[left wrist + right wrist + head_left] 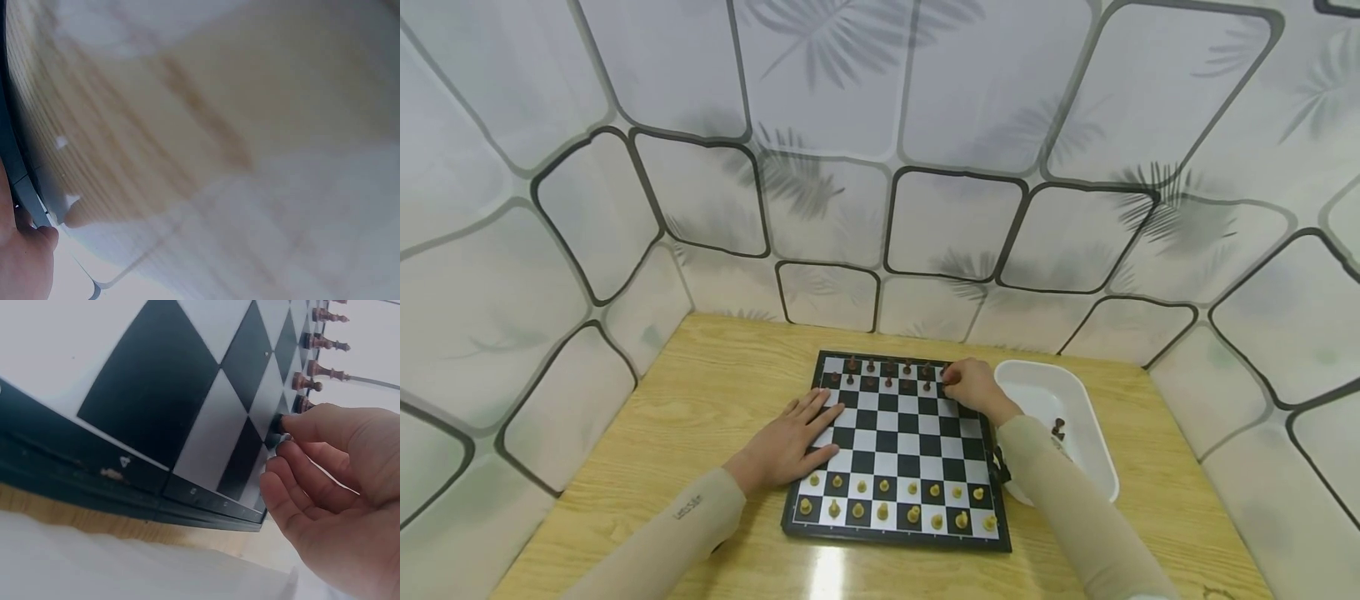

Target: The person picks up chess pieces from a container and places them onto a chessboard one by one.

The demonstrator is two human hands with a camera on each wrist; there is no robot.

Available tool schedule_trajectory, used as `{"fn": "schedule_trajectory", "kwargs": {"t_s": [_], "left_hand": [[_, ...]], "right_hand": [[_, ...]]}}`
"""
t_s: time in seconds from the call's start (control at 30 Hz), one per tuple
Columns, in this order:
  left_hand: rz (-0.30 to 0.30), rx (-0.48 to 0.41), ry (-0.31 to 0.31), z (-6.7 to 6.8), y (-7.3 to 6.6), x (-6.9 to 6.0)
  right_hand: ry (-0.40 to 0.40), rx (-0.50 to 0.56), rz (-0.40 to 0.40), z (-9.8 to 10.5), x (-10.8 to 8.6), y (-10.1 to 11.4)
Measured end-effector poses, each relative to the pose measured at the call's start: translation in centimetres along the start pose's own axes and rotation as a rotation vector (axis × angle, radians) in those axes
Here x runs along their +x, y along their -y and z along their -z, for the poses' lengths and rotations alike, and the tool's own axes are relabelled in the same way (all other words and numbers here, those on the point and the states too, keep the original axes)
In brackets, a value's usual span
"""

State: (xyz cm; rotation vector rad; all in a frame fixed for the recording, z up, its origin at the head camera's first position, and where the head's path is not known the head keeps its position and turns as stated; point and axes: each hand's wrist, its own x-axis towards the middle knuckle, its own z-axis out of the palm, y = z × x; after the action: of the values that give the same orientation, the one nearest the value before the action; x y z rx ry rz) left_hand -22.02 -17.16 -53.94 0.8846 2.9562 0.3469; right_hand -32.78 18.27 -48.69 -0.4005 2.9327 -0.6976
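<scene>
A black-and-white chessboard [887,442] lies on the wooden table. Spread fingers of my left hand [790,442] rest on its left edge; in the left wrist view only part of that hand [30,262] shows. At the far right corner, my right hand [976,387] pinches a dark chess piece [282,423] between thumb and forefinger, down at the board's surface and mostly covered by the fingertips. Red-brown chess pieces [888,382] stand in two rows along the far side. Two rows of yellow chess pieces [883,511] stand along the near side.
Right of the board stands a white plastic tray [1101,442], partly under my right forearm. Loose dark pieces [1057,427] lie in it. Patterned curtain walls [955,221] enclose the wooden table [722,375] at the back and sides.
</scene>
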Motion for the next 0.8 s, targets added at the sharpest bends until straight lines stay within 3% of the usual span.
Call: {"fn": "schedule_trajectory", "kwargs": {"t_s": [0.37,0.8], "left_hand": [[-0.004,0.0,-0.004,0.0,0.0,0.1],[-0.008,-0.007,-0.006,0.1,0.0,0.0]], "right_hand": [[-0.072,0.149,0.017,3.9,-1.9,0.2],[-0.156,0.157,0.008,7.8,-4.7,-4.5]]}}
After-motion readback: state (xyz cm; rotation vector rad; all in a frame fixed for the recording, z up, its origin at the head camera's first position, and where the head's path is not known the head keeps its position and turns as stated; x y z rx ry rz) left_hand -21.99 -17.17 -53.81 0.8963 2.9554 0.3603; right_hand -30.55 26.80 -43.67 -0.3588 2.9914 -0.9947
